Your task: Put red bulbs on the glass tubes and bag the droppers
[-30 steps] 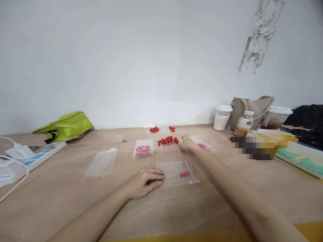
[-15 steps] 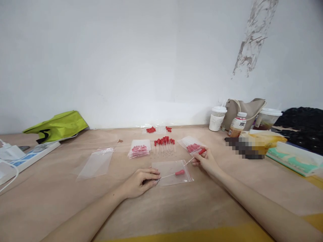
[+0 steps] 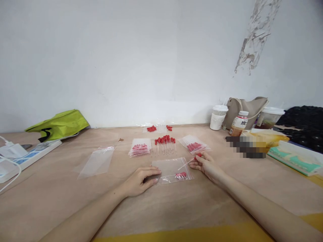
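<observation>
My right hand [image 3: 205, 164] pinches a dropper [image 3: 198, 156] by its red bulb, its thin clear tube pointing left into the mouth of a clear zip bag [image 3: 168, 164]. Inside that bag lies a dropper with a red bulb [image 3: 181, 175] near the opening. At the bag's far left end, my left hand [image 3: 143, 179] rests with thumb and fingers apart, fingertips touching the plastic. Behind the bag, several loose droppers [image 3: 165, 143] lie side by side, red bulbs away from me. Filled bags sit to their left [image 3: 140, 148] and right [image 3: 194, 144].
Flat clear bags [image 3: 98, 163] lie at left, near a power strip [image 3: 32, 156] and a green bag [image 3: 59, 126]. More red bulbs [image 3: 151, 128] lie by the wall. On the right stand a cup [image 3: 218, 117], a bottle [image 3: 239, 124] and a tissue pack [image 3: 294, 159].
My right hand has moved slightly down and left, and the dropper's tube now reaches into the bag mouth. My left hand stays at the bag's end.
</observation>
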The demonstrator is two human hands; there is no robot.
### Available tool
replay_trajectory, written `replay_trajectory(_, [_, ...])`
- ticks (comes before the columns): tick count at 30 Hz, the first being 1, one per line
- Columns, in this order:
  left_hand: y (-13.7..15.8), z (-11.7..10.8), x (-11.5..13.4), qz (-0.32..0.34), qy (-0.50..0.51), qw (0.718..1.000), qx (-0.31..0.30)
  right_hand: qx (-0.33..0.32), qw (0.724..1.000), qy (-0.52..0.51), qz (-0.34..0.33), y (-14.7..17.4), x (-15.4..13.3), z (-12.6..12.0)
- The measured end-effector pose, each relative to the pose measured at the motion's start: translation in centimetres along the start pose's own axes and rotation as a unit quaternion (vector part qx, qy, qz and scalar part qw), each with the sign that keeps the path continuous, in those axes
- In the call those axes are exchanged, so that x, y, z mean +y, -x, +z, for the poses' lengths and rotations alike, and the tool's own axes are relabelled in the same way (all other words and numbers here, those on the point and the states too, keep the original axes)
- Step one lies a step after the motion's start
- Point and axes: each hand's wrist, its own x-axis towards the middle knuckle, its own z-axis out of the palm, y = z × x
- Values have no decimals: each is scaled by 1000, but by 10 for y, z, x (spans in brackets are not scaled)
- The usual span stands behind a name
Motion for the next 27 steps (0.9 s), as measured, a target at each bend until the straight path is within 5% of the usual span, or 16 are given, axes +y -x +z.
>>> replay_trajectory(4, [0,0,0,-6,-6,1000,3,-64,988,135,-37,1,1,-3])
replay_trajectory(9, [1,1,-1,-1,-5,1000,10,-132,932,303,-147,1,3,-6])
replay_trajectory(16, [1,0,0,-4,-12,1000,2,-142,934,291,-150,1,10,4])
replay_trajectory(23, [1,1,-2,-4,3,1000,3,-236,919,289,-128,4,2,0])
replay_trajectory(27, [1,1,-4,-10,8,1000,-8,-160,920,329,-141,-7,-10,-4])
